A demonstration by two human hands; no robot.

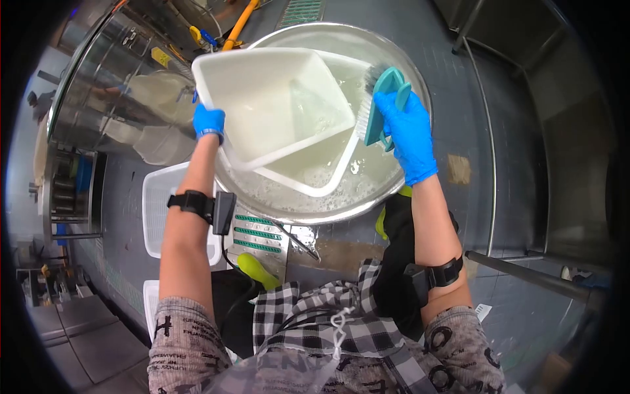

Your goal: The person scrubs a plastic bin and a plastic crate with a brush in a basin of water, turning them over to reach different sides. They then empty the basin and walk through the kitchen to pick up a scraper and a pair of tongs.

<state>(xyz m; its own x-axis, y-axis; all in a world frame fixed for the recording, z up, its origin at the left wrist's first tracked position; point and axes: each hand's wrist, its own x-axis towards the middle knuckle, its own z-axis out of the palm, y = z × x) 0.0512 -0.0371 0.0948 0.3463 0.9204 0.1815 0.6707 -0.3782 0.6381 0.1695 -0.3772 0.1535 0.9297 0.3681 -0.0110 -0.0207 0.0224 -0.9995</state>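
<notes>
My left hand (209, 122), in a blue glove, is closed on the left rim of a white plastic tub (262, 92). That tub is tilted over a large round metal basin (308, 213) of cloudy, sudsy water, with some water lying in its right end. Under it a second white tub (319, 190) sits partly in the basin. In my gloved right hand (408, 131) is a teal scrub brush (384, 105), gripped by its handle, its white and grey bristles facing left toward the tub. The hand covers part of the handle.
White plastic crates (164, 210) stand on the floor at left, beside a perforated drain cover (259, 233). A big shiny metal vessel (125, 85) is at upper left, with an orange hose (241, 23) behind the basin. A metal rail (525, 272) runs at right.
</notes>
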